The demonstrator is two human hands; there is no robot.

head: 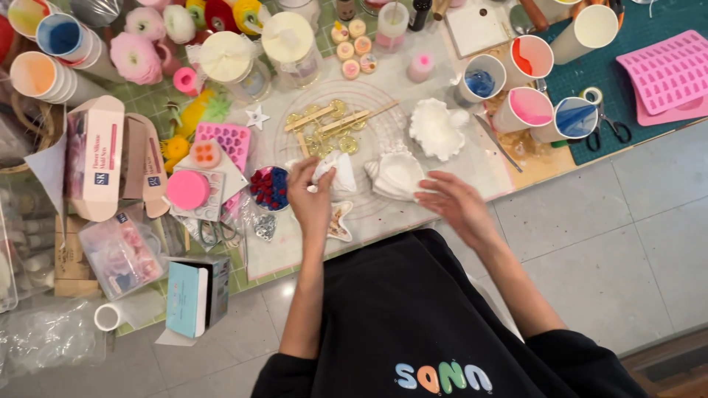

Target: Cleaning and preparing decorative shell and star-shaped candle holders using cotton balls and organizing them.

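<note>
Cups of coloured liquid [527, 109] beyond white shell mould [399, 175], near right hand [456, 204]

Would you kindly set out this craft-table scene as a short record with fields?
Left hand: left hand pinches a small white crumpled piece; cannot tell whether cloth or plaster.
Right hand: right hand, palm down with fingers spread, at the edge of a white shell-shaped cast.
Work surface: translucent round-marked mat.
Near left hand: round dish of red and blue beads; pink round lid.
Behind: second white shell-shaped cast; paper cups of blue and pink liquid.
</note>
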